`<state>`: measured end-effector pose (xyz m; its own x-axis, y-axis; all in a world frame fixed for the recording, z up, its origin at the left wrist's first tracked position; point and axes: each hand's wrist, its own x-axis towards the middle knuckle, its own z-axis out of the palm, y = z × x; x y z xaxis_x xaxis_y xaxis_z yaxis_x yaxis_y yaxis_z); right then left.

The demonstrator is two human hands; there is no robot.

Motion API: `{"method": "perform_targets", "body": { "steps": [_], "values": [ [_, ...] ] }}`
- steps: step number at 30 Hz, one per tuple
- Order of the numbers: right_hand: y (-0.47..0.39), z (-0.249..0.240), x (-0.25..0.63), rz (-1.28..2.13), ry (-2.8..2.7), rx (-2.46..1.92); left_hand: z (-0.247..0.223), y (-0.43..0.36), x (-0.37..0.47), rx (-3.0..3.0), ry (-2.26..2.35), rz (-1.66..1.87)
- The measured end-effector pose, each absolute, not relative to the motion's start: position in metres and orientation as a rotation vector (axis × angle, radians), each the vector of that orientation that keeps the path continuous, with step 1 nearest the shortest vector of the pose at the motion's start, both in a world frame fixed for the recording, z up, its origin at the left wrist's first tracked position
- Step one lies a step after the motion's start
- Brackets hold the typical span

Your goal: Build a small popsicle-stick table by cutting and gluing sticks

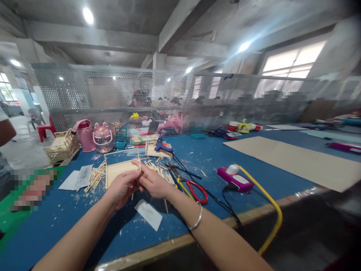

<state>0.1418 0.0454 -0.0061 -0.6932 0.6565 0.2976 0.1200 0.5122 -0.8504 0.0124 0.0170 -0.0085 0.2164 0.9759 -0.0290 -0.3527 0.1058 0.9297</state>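
Workshop, head view: concrete beams overhead, perforated metal partition (109,88) behind a blue tabletop (203,150) littered with wood bits.
Wooden frame (117,171): on the tabletop, pale panel inside, partly hidden by the hands.
Wooden sticks (96,177): loose heaps either side of the frame.
Left hand (124,184) and right hand (153,182): close together, fingertips meeting in a pinch, little gap visible. Something small may sit between them; cannot tell what, or how firmly held.
Tools: red- and yellow-handled cutters (179,177) to the right, untouched; blue glue gun (163,146) farther back.
Near edge: white paper slip (148,214) just below the hands.
Step, my reading: fine two-handed fingertip work, no tool used.
Next move, my reading: calls for a steady pinch, and wrists kept clear of the loose sticks.
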Motion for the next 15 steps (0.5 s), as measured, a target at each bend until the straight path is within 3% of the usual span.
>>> {"method": "perform_targets", "body": {
  "steps": [15],
  "values": [
    [0.0479,-0.01,0.1407,1.258,-2.097,-0.562,-0.0061,0.0134,0.0119,1.179,0.859,1.178]
  ]
}}
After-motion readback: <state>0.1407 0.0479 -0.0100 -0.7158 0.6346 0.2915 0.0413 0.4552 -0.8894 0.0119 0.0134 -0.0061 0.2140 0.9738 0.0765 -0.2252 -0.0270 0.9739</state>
